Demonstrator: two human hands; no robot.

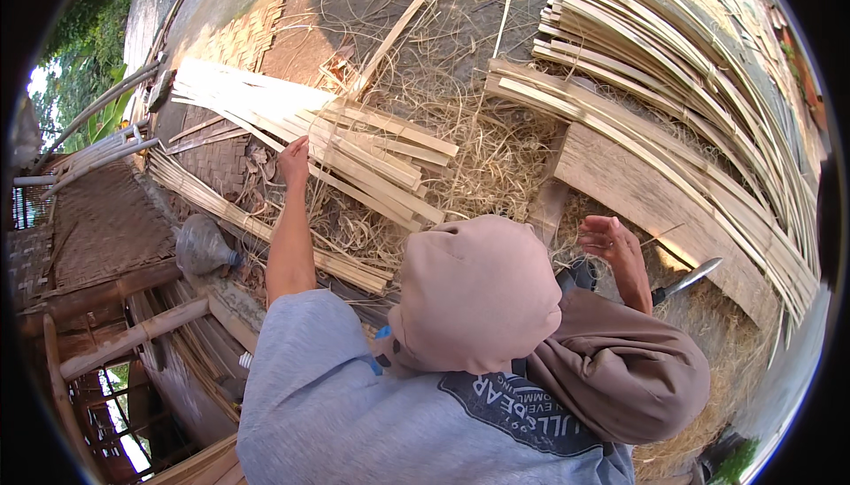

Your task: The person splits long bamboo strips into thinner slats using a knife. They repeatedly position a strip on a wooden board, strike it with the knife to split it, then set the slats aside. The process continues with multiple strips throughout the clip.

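My left hand [295, 164] reaches forward to a fanned pile of pale bamboo strips [372, 171], its fingers pinched together at the edge of one strip. My right hand [611, 242] is raised beside my knee, fingers loosely curled and apart, with nothing visible in them. A thin sliver shows just beyond its knuckles. Close to the right wrist is a knife [691, 280] with a dark handle and pale blade, its tip pointing right. A thick wooden plank [646, 193] lies right of that hand.
Long bundled strips [664, 42] curve along the right. Curly shavings [496, 153] cover the ground in the middle. At the left are a clear plastic jug [202, 244], another strip bundle [217, 206] and a bamboo frame [133, 336]. A beige cap [478, 295] blocks the lower middle.
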